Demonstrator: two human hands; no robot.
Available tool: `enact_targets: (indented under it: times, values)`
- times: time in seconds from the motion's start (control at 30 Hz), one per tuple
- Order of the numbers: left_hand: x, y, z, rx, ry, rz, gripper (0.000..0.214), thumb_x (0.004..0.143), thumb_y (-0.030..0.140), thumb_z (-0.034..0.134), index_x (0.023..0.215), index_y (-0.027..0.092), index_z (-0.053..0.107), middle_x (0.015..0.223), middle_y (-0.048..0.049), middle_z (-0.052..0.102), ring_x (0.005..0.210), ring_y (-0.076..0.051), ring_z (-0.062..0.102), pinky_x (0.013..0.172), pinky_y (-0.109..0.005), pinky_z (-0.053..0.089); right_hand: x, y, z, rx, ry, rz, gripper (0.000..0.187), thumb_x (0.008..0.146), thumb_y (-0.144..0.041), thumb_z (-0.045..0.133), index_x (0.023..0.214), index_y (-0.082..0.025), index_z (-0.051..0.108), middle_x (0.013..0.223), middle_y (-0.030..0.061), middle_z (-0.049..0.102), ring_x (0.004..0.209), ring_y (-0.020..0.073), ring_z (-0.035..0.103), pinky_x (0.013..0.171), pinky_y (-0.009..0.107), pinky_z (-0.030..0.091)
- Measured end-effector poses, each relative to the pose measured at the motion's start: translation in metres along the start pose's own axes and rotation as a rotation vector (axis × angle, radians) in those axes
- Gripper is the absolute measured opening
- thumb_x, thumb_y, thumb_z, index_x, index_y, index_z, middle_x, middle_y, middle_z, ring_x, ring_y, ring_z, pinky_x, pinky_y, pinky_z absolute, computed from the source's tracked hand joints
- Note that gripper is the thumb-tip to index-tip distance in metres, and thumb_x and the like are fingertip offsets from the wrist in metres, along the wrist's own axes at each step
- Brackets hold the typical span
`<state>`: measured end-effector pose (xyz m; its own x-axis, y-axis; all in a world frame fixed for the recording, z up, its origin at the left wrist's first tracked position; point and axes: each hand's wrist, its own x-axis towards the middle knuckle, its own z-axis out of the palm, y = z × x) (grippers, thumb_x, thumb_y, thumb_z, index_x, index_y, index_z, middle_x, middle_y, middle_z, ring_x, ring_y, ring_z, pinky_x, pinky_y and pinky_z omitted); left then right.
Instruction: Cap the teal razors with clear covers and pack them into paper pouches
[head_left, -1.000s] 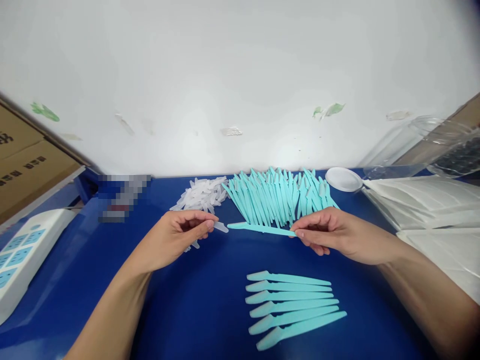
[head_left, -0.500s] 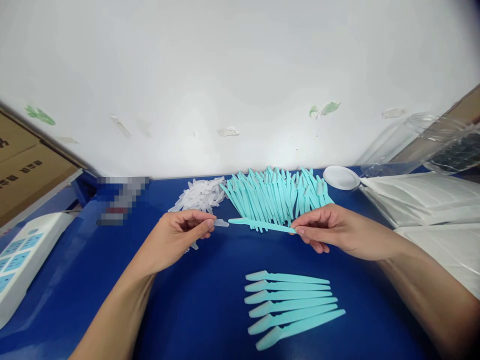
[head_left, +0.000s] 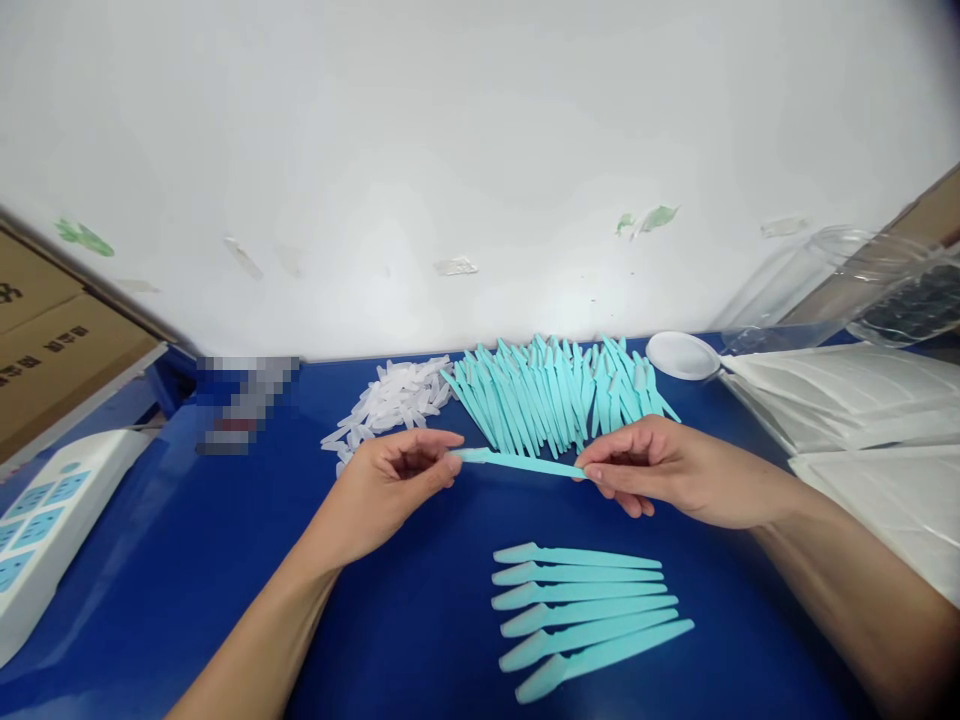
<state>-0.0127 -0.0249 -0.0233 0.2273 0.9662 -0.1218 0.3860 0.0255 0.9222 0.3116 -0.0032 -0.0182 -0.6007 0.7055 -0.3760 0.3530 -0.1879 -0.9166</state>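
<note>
My right hand (head_left: pixel 626 470) pinches a turquoise eyebrow razor (head_left: pixel 532 463) by its handle end and holds it level above the table. At the blade end, my left hand (head_left: pixel 412 475) is closed, finger and thumb on a translucent blade cover (head_left: pixel 472 456). The cover now lies over the razor's head; how far on it sits I cannot tell. Behind my left hand spreads a heap of loose translucent covers (head_left: pixel 405 390). Beside it lies a big pile of turquoise razors (head_left: pixel 525 395). Nearer me, several razors with covered heads (head_left: pixel 585 603) lie in a row.
A white power strip (head_left: pixel 64 510) and a cardboard box (head_left: pixel 52 345) are at the left. To the right are a white round lid (head_left: pixel 682 356), a clear plastic jar (head_left: pixel 802 285) and white padded packs (head_left: pixel 862 395). A pale wall (head_left: pixel 480 150) stands behind the blue table (head_left: pixel 360 620).
My left hand has moved right, bringing the cover from just short of the razor's head onto it. My right hand has barely moved and still holds the razor.
</note>
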Motion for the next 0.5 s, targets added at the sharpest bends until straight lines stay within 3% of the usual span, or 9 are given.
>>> enact_targets:
  times: [0.13,0.3,0.5]
  values:
    - [-0.005,0.006,-0.014,0.244,0.057,0.181,0.021,0.09,0.04,0.073,0.104,0.027,0.08,0.094,-0.0021,0.074,0.079,-0.015,0.064,0.067,-0.023,0.049,-0.002,0.002,-0.005,0.033,0.008,-0.008,0.032,0.088,-0.045,0.072,0.096,-0.014,0.074,0.067,-0.001,0.059,0.06,0.0099,0.053,0.056,0.025,0.042]
    - [-0.003,0.008,-0.027,0.15,0.147,-0.056,0.029,0.09,0.05,0.071,0.097,0.023,0.078,0.084,-0.0015,0.072,0.074,-0.015,0.064,0.065,-0.024,0.048,-0.003,0.005,-0.012,0.063,0.044,-0.038,0.033,0.088,-0.046,0.072,0.098,-0.014,0.076,0.068,-0.0001,0.06,0.06,0.0104,0.054,0.055,0.025,0.042]
    - [0.002,0.007,-0.012,-0.061,0.032,-0.105,0.031,0.089,0.048,0.073,0.08,0.019,0.075,0.072,0.0002,0.067,0.068,-0.012,0.06,0.065,-0.022,0.047,-0.003,0.003,-0.009,0.042,0.029,-0.033,0.034,0.089,-0.047,0.071,0.098,-0.014,0.075,0.069,-0.0001,0.06,0.061,0.0105,0.054,0.056,0.025,0.043]
